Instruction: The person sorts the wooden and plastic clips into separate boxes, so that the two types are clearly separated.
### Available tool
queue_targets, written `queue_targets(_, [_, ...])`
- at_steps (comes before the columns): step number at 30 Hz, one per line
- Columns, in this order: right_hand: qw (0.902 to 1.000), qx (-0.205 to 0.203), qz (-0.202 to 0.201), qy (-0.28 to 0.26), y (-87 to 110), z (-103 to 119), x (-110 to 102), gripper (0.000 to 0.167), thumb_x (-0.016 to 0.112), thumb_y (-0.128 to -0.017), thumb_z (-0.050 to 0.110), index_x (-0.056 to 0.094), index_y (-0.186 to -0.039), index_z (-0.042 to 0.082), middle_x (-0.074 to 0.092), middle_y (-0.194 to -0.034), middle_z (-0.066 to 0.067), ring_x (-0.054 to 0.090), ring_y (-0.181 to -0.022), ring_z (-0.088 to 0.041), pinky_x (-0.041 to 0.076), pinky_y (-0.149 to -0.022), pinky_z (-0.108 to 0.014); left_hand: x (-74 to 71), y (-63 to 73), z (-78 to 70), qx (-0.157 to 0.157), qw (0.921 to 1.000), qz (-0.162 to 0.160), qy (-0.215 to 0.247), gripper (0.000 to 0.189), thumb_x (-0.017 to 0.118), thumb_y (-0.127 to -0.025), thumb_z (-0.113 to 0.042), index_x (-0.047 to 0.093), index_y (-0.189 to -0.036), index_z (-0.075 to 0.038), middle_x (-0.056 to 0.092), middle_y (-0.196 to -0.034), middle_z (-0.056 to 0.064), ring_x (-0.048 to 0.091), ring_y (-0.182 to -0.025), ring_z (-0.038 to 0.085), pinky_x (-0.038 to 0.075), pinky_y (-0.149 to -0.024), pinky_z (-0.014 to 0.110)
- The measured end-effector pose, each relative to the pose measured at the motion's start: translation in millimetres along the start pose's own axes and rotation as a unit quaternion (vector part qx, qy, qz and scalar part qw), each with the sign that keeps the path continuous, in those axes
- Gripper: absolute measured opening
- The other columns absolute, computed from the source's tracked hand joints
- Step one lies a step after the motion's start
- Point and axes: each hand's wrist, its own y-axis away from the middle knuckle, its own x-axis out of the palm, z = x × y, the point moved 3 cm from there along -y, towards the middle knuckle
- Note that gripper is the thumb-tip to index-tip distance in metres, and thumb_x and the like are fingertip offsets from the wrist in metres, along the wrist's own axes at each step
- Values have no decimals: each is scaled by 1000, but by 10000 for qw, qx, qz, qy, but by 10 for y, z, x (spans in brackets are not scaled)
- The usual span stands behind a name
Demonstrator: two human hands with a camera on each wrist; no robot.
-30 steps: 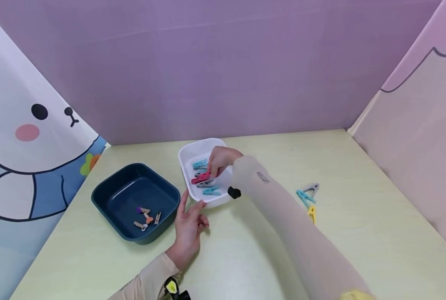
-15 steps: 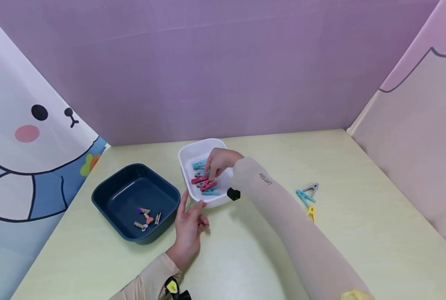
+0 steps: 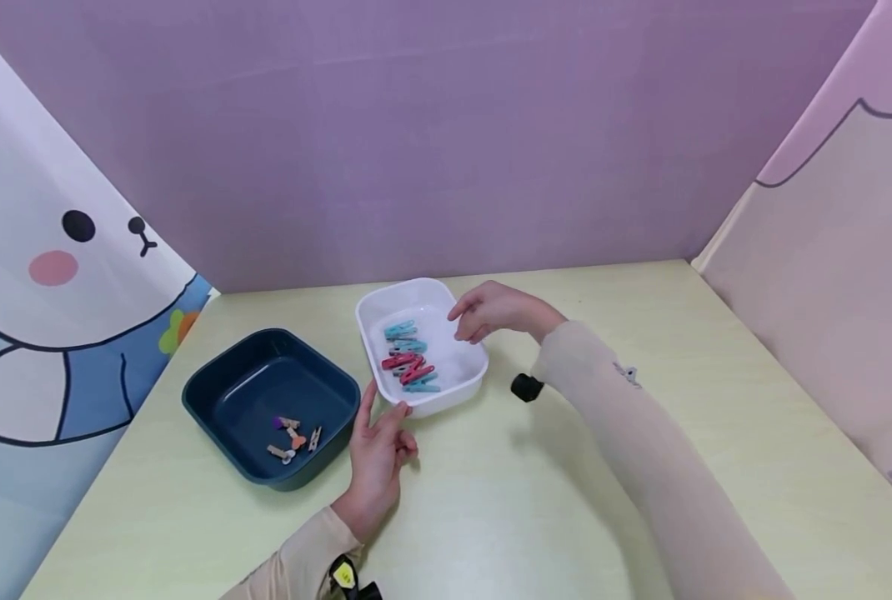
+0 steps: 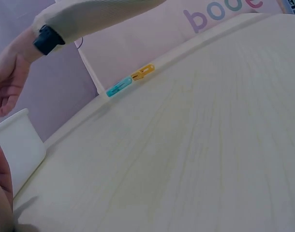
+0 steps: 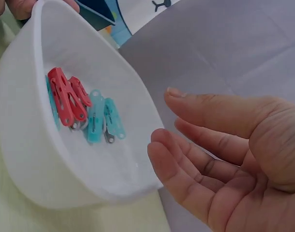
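My right hand [image 3: 500, 310] hovers over the right rim of a white plastic basin [image 3: 464, 354], its fingers relaxed and holding nothing; the right wrist view shows the gap between thumb and fingers. Inside the basin lie red clothespins [image 5: 67, 99] on and beside light blue clothespins [image 5: 95, 116], with bits of grey ones partly hidden. At the basin's near left corner, my left hand [image 3: 377, 462] touches the wall with extended fingers. To the left of that hand stands a dark blue basin [image 3: 236, 358] containing several small wooden clips [image 3: 296, 437] with coloured decorations.
The right forearm covers part of the table's right side in the head view. In the left wrist view, a blue clothespin [image 4: 119, 87] and a yellow clothespin [image 4: 143, 72] lie on the table [image 4: 186, 145]. Fabric walls [image 3: 446, 150] border the table.
A red clothespin has been let go in the white basin beside another red one. My right hand has then lifted and moved right, away from the clothespins. The left hand has stayed put.
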Motion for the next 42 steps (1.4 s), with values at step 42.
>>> queue_targets(42, [9773, 1440, -1509, 362, 2067, -1562, -163, 66, 73, -91, 35, 34, -122, -7, 60, -72, -11, 61, -58, -22, 57, -56, -38, 81, 38, 8, 206, 9998, 10, 22, 64, 58, -102, -14, 30, -156, -33, 69, -97, -1, 55, -52, 11, 49, -54, 23])
